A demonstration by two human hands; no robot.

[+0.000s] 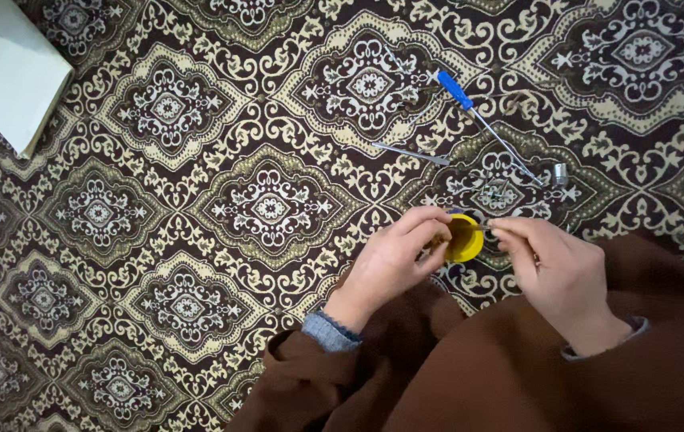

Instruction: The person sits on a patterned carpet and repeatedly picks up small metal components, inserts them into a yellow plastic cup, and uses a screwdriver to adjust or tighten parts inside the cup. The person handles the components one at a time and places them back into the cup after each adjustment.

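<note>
Small yellow round part (466,238) sits pinched in the left hand (394,260), right hand (554,268) pinching a thin metal pin (482,228) against it. Just past the grip: blue-handled screwdriver (482,120), tweezers (412,151), tiny metal cap (560,174), all on patterned carpet (198,200). White box (7,72) far left.

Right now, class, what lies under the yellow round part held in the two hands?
Under the yellow round part only patterned carpet shows. The left hand and right hand cover its edges, so anything directly beneath stays hidden.
</note>
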